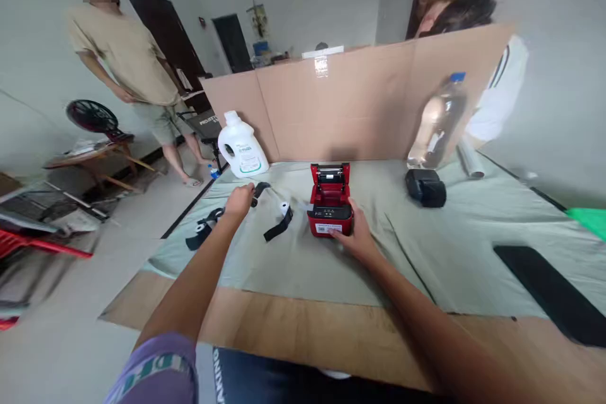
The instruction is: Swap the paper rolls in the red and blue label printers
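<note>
**Two hands at a small red printer on a cloth-covered table**

Nearest you, a bare strip of pale wooden tabletop (307,328) runs along the front edge. Beyond it a grey-green cloth (473,246) covers the rest, creased in places; it seems to be there to protect the wood.

The person's right hand (357,237) clasps a small red box-shaped printer (330,205) at the middle of the cloth. The thumb lies over the front label and the fingers wrap up its right side, a loose hold that looks meant to stop it sliding. The printer's lid stands open, tilted back, with the paper bay showing.

The left hand (239,201) reaches out to the left of the printer. Its fingers are curled shut on one end of a short black strip (260,189).

Between the hands lies a white paper roll trailing a black band (283,214). A second, similar roll (203,230) lies near the cloth's left edge.

To the right, a flat black slab (544,284) lies well apart from the hands.

Farther back stand a white plastic jug with a handle (241,148), a small black printer (425,187) and a clear plastic bottle with a blue cap (438,123).

A brown cardboard screen (355,101) stands upright along the table's far edge, walling it off.

A person in a beige shirt (127,57) stands on the tiled floor at the left, near a dark fan (92,117). Another person in a white top (502,88) leans behind the screen at the right. The walls are plain and pale.
</note>
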Available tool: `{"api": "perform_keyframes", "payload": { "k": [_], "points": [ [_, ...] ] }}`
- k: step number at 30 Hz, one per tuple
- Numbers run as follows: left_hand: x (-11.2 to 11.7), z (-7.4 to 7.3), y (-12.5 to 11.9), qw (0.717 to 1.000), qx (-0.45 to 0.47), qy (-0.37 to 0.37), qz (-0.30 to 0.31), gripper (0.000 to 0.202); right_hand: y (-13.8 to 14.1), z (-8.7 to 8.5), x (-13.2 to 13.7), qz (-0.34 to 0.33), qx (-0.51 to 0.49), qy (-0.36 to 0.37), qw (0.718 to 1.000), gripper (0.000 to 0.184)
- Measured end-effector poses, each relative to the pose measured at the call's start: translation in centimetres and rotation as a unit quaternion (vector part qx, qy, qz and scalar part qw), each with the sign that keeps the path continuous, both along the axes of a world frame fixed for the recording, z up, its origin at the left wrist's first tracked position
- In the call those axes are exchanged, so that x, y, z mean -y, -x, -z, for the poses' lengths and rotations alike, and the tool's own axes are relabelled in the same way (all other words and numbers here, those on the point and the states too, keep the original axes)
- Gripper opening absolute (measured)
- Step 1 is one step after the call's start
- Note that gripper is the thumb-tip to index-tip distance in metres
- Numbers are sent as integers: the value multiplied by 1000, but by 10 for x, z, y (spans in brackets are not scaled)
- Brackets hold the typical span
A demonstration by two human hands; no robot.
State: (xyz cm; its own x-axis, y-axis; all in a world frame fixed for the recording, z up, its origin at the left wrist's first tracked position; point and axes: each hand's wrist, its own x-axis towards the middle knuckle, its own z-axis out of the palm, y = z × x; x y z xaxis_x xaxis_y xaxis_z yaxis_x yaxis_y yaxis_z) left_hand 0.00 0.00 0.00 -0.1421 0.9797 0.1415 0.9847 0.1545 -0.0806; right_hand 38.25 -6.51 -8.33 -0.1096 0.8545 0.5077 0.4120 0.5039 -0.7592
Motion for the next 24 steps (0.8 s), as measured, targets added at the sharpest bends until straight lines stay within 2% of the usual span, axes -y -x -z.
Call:
{"api": "perform_keyframes", "payload": {
  "k": [4, 8, 9, 12, 14, 16, 18, 20, 24],
  "points": [
    [-8, 15, 1, 999, 19, 43, 3, 30, -2, 0, -1, 2, 4, -3, 1000, 102],
    [-3, 22, 1, 998, 33, 44, 12, 33, -2, 1, -1, 7, -1, 3, 1000, 103],
    [1, 22, 0, 999, 34, 15, 15, 37, -2, 1, -1, 9, -2, 8, 1000, 103],
    [11, 22, -12, 988, 58, -134, 43, 46, -2, 0, -1, 11, 5, 18, 1000, 103],
    [15, 23, -24, 973, 121, -164, 111, 46, -1, -1, 0, 10, 10, 18, 1000, 103],
    [14, 25, -37, 952, 202, -89, 211, 45, -1, -2, 0, 10, 11, 16, 1000, 104],
    [12, 27, -47, 923, 261, -11, 283, 45, -1, -2, 1, 11, 9, 12, 1000, 104],
    [11, 27, -52, 909, 289, 26, 298, 45, -1, -2, 0, 11, 7, 11, 1000, 104],
    [18, 30, -53, 911, 315, 45, 262, 44, -1, 0, -2, 9, 3, 9, 1000, 103]
  ]
}}
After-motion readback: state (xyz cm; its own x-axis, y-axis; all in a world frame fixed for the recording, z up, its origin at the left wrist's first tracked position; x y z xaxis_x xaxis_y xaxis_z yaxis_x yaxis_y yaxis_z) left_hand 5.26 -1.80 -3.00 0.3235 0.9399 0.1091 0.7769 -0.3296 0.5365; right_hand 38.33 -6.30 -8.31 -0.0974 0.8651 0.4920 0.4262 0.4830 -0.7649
